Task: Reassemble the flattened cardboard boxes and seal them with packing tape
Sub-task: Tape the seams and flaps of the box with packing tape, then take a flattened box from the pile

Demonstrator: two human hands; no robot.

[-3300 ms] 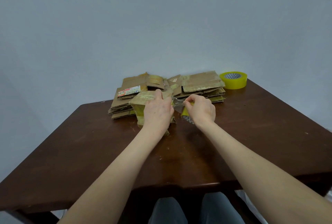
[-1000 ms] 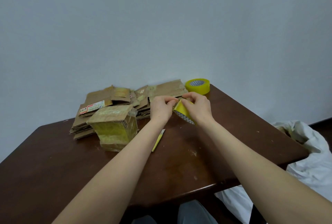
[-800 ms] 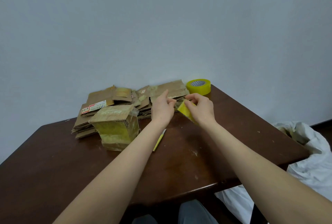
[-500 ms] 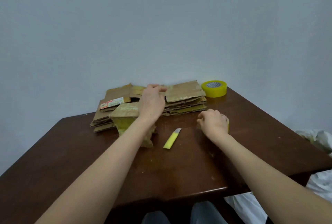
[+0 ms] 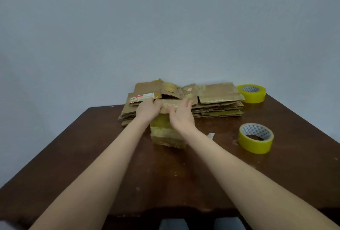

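Small box [image 5: 167, 134], upright on the table [image 5: 92, 156], touching the flattened stack [image 5: 219, 99]: its top edge is gripped by the left hand [image 5: 149, 109], and its lid is pressed by the straight-fingered right hand [image 5: 181, 115]. The lid is best held flat and steadied while the seam is smoothed. Near tape roll [image 5: 255, 138] and far tape roll [image 5: 251, 93] are kept rightward; room behind is limited by the stack.

front: bare surface [image 5: 165, 183] gives passage | centre: upright box [image 5: 163, 135] blocks | behind: flat cardboard stack [image 5: 219, 108] walls far edge | right: tape roll [image 5: 257, 146], open lane to second roll [image 5: 254, 97]
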